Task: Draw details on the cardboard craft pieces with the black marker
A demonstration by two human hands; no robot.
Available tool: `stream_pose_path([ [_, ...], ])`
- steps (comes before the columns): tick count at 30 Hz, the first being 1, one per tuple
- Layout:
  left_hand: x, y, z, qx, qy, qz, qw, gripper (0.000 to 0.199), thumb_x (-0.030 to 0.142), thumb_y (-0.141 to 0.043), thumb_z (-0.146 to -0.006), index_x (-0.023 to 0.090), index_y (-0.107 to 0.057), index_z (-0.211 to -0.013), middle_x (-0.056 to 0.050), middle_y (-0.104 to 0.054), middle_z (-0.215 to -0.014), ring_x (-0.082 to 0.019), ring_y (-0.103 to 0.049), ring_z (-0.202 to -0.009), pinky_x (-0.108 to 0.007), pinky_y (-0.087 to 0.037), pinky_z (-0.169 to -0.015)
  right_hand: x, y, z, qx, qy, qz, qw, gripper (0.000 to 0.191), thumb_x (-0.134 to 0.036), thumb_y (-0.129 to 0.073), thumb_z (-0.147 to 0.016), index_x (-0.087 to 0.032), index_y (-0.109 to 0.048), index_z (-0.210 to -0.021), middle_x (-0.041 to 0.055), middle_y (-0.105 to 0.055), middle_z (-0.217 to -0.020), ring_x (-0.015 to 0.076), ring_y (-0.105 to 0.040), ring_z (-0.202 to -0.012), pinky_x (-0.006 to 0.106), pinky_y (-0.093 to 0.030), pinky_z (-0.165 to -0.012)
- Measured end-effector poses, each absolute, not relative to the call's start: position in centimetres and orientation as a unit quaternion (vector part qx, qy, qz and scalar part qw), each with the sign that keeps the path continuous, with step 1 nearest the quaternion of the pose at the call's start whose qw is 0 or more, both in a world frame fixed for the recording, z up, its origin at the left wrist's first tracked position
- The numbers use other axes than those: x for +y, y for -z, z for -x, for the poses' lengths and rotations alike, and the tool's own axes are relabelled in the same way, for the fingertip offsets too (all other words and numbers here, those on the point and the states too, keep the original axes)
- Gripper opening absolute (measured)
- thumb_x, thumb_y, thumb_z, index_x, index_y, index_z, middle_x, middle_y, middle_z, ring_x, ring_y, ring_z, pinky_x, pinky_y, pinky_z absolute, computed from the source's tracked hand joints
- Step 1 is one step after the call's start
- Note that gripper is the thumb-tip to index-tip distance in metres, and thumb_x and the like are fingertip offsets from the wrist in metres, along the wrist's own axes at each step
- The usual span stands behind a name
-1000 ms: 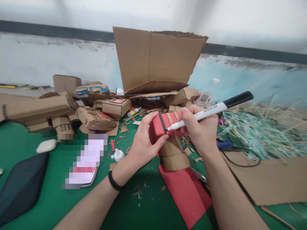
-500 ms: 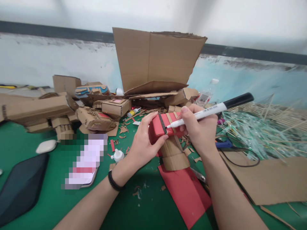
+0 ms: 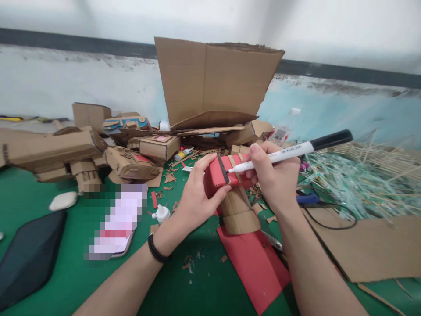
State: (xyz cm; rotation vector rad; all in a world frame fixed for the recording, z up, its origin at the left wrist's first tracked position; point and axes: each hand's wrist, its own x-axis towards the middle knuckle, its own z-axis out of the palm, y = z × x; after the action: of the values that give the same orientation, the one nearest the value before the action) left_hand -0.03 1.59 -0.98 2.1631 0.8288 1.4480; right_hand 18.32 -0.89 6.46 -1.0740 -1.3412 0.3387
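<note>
My left hand [image 3: 199,193] is wrapped round the left end of a cardboard model [image 3: 215,173], whose top is a red-covered block with a brown cardboard cylinder below it. A blackened strip [image 3: 223,170] and a plain brown strip [image 3: 235,166] cross the red block. In my right hand [image 3: 276,177] is a white marker pen [image 3: 283,153] with a black rear end. Its tip meets or nearly meets the blackened strip. Beneath the model a red sheet [image 3: 255,272] lies on the green table.
A white glue bottle [image 3: 162,214], a phone [image 3: 121,224] and a dark case [image 3: 31,259] lie to the left. Cardboard models [image 3: 54,151] and a tall cardboard panel [image 3: 220,81] stand behind. At right are a cardboard sheet [image 3: 378,245], a blue-handled tool [image 3: 307,198] and heaped sticks [image 3: 355,175].
The marker and my right hand have shifted slightly right and down, the tip moving a little along the blackened strip. My left hand and the model look unmoved.
</note>
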Motion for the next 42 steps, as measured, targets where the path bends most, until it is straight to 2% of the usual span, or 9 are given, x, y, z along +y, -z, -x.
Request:
stream_pose_path([
  [9,1.58,0.99,0.07,0.296,-0.517,-0.778,0.198,0.068,0.038,-0.075,-0.101,0.028,-0.040,-0.159,-0.016,-0.053,-0.160,-0.034,-0.055,-0.149,-0.058,-0.049,-0.125,-1.05,-6.28,-18.64,-0.605,-0.178,0.458,0.626,0.040,-0.039,-0.070,-0.101,-0.024,-0.067,-0.064,-0.0025,-0.060,-0.047,0.0119,-0.051,-0.038,0.025,-0.036,-0.037],
  [16,1.55,0.95,0.07,0.298,-0.518,-0.777,0.199,0.068,0.037,-0.076,-0.100,0.028,-0.041,-0.158,-0.015,-0.053,-0.160,-0.033,-0.055,-0.150,-0.056,-0.049,-0.125,-1.11,-6.45,-18.52,-0.619,-0.187,0.447,0.618,0.037,-0.030,-0.069,-0.098,-0.024,-0.067,-0.062,-0.0029,-0.060,-0.045,0.0116,-0.051,-0.037,0.025,-0.035,-0.036],
  [26,1.56,0.94,0.10,0.297,-0.518,-0.777,0.199,0.068,0.038,-0.075,-0.100,0.028,-0.041,-0.158,-0.015,-0.053,-0.160,-0.034,-0.055,-0.149,-0.057,-0.050,-0.124,-1.12,-6.41,-18.52,-0.624,-0.184,0.449,0.613,0.037,-0.033,-0.070,-0.098,-0.025,-0.067,-0.062,-0.0020,-0.061,-0.046,0.0122,-0.051,-0.038,0.025,-0.035,-0.036],
  [42,1.61,0.98,0.09,0.296,-0.519,-0.776,0.203,0.068,0.036,-0.076,-0.100,0.028,-0.041,-0.158,-0.015,-0.053,-0.160,-0.033,-0.055,-0.149,-0.055,-0.049,-0.125,-1.24,-6.54,-18.56,-0.637,-0.182,0.443,0.604,0.037,-0.025,-0.068,-0.095,-0.024,-0.065,-0.059,-0.0027,-0.060,-0.047,0.0113,-0.052,-0.040,0.025,-0.034,-0.039],
])
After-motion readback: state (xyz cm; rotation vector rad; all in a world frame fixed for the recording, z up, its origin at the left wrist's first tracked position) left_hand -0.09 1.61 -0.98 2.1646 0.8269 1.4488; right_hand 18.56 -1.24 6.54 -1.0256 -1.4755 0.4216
